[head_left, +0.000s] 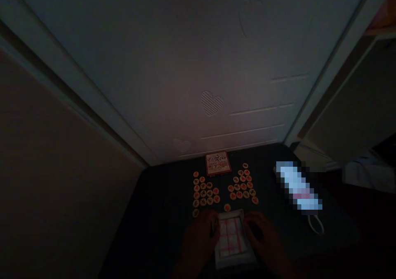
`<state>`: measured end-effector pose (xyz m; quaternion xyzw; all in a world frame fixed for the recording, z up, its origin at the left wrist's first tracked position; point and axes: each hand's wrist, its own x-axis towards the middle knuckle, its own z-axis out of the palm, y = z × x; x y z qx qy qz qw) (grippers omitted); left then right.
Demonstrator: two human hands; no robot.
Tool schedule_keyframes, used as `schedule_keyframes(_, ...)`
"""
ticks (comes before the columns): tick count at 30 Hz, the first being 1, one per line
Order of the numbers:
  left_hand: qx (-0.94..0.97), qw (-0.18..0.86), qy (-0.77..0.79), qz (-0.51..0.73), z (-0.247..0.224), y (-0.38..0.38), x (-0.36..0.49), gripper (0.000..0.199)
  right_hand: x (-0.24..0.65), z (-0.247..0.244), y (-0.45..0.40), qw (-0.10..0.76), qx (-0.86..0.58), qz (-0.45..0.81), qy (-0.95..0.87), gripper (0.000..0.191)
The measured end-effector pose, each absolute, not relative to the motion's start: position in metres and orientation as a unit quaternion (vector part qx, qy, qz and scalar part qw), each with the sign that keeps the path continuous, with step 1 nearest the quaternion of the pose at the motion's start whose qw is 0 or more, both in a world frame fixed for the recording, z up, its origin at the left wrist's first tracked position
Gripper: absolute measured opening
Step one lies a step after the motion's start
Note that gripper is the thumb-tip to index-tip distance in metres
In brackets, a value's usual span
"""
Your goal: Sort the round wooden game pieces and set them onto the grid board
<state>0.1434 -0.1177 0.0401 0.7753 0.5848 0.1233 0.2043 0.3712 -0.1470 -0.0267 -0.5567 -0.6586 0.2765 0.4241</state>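
Observation:
An open white box (235, 261) lies low in the head view, and a folded sheet with red grid lines (229, 237) sits inside it. My left hand (202, 234) is closed at the box's left wall, with a small pale spot near its fingertips that is too dark to make out. On the opposite side my right hand (261, 231) has its thumb and fingers closed on the right wall near the far corner. Just beyond the box's far edge lies one round Chinese chess piece (227, 207). Dim light hides much of both hands.
Several more chess pieces (203, 193) lie in rows at left, and another group (243, 186) at right. A printed box lid (218, 163) rests behind them near the white panel (154, 85). A lit, blurred phone (298, 186) with a strap loop (316, 224) is on the dark table (163, 213).

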Motion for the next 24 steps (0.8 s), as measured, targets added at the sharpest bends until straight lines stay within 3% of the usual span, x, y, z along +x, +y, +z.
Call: schedule_keyframes(24, 0.703, 0.304, 0.575, 0.287, 0.001, -0.115, 0.135, 0.020, 0.370, -0.023, -0.148, 0.422, -0.568, 0.277, -0.650, 0.018)
